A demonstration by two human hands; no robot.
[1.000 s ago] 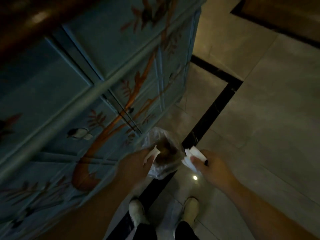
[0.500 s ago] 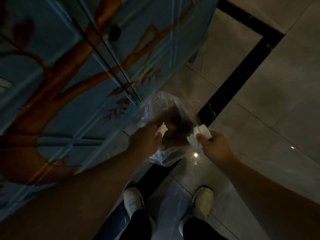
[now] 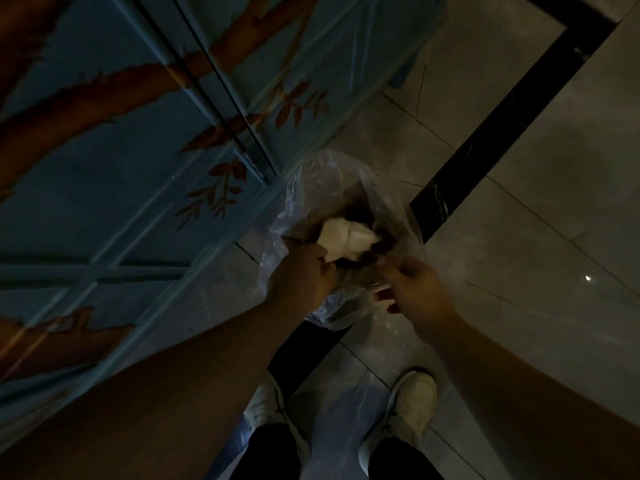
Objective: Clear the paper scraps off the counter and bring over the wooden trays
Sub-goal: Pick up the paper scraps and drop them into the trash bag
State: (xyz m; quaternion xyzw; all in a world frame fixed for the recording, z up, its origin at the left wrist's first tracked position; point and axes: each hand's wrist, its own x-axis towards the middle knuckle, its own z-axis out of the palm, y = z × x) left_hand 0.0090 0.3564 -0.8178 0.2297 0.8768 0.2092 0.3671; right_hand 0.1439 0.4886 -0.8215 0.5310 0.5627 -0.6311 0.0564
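White paper scraps (image 3: 346, 237) lie crumpled inside a clear plastic bag (image 3: 325, 178) that lines a small bin on the floor. My left hand (image 3: 304, 277) is at the bag's near rim, its fingers curled on the plastic and touching the edge of the paper. Just right of the opening, my right hand (image 3: 415, 291) has loose, parted fingers with nothing in them. No wooden trays are in view.
A blue cabinet (image 3: 145, 140) painted with orange branches fills the left side, close beside the bag. A black inlay strip (image 3: 502, 126) crosses the grey floor tiles (image 3: 536, 237). My white shoes (image 3: 412, 400) stand just below the bag.
Both hands came down to the bag's mouth. The paper scraps that each hand held now lie inside the bag, and the right hand has let go.
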